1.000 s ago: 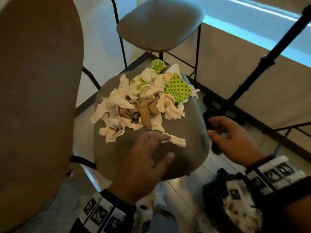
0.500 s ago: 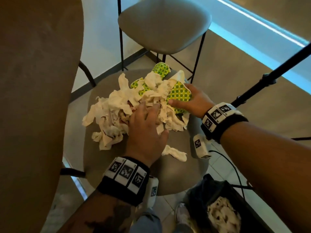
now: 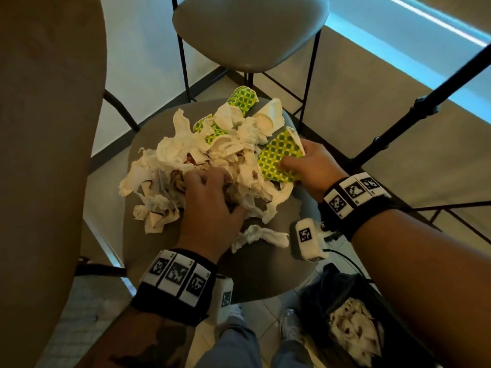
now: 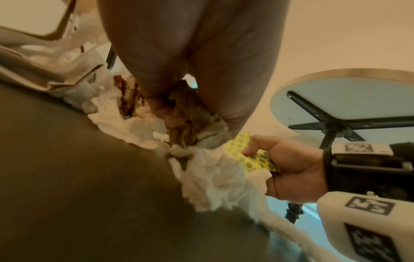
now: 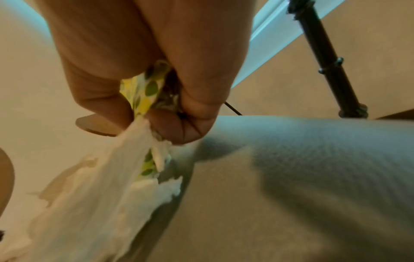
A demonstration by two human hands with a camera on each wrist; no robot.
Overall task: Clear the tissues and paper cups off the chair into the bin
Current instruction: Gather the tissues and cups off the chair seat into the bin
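Observation:
A heap of crumpled white tissues [image 3: 170,152] and flattened green-dotted paper cups lies on the grey chair seat [image 3: 260,272]. My left hand [image 3: 210,197] digs into the middle of the heap, fingers curled round brown and white tissues [image 4: 188,127]. My right hand [image 3: 305,166] pinches a flattened green-dotted cup [image 3: 279,158] together with tissue [image 5: 125,159] at the heap's right edge; the cup [image 5: 147,90] shows between thumb and fingers. A single tissue [image 3: 260,236] lies apart near the seat's front. The black bin [image 3: 345,322], holding tissues, stands on the floor at the lower right.
A second grey chair [image 3: 249,30] stands behind. A large brown chair back [image 3: 45,155] fills the left side. A black tripod leg [image 3: 425,102] slants across the right. My feet [image 3: 289,322] are on the tiled floor beside the bin. A round table [image 4: 349,106] is nearby.
Both hands reached from the seat's front edge into the heap. The left has curled into the tissues; the right has closed on the dotted cup and tilted it up.

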